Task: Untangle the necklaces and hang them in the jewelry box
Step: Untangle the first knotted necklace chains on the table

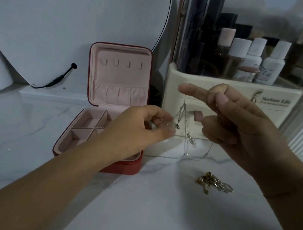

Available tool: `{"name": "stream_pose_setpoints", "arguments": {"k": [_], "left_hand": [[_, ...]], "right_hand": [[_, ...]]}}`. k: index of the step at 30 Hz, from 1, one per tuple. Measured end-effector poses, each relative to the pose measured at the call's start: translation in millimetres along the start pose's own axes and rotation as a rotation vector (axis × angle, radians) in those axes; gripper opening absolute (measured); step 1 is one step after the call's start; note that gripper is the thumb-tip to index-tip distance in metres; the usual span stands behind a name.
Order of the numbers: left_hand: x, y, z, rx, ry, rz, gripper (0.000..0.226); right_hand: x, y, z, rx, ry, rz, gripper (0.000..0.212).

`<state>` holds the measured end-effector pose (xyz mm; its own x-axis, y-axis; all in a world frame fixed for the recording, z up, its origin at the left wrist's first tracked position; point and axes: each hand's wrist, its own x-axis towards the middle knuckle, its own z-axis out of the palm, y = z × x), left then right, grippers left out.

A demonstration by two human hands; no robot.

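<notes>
The right hand point(242, 132) is raised in front of a cream organizer point(229, 87), its grip pinched shut on a silver necklace point(183, 111) that hangs from the outstretched forefinger. The left hand point(140, 131) pinches the same chain lower down, near its pendant. The chain's end trails onto the marble surface point(153, 203). The red jewelry box point(120, 78) stands open beside the left hand, and a gold tangle point(209, 179) lies near the right forearm.

The jewelry box point(119, 74) sits left of the organizer point(245, 85); a necklace tangle point(213, 182) lies before it.
</notes>
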<state>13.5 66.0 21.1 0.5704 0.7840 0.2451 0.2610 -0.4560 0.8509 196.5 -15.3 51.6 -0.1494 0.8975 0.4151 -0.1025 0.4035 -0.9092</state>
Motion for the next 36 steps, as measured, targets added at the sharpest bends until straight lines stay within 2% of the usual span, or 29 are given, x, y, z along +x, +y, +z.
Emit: {"name": "stream_pose_setpoints", "arguments": {"k": [4,11,18,22,28,31,36], "left_hand": [[-1,1,5,-0.061,-0.034,0.005,0.013],[0,3,5,-0.177,0.064,0.029,0.006],[0,1,7,-0.241,0.017,-0.008,0.007],[-1,3,9,-0.300,-0.012,-0.015,0.016],[0,2,10,-0.280,0.006,-0.017,0.007],[0,3,8,-0.294,0.013,-0.039,0.012],[0,5,2,-0.324,0.013,-0.086,0.019]], "right_hand": [[-1,2,4,-0.021,-0.023,0.029,0.016],[-2,2,6,-0.007,-0.050,0.057,0.017],[-1,3,6,0.018,-0.053,0.060,0.016],[-1,5,6,0.026,-0.066,0.061,0.015],[-2,4,8,0.023,-0.062,0.067,0.016],[-1,4,7,-0.043,0.024,0.087,0.016],[4,12,-3,-0.167,0.320,0.234,0.018]]}}
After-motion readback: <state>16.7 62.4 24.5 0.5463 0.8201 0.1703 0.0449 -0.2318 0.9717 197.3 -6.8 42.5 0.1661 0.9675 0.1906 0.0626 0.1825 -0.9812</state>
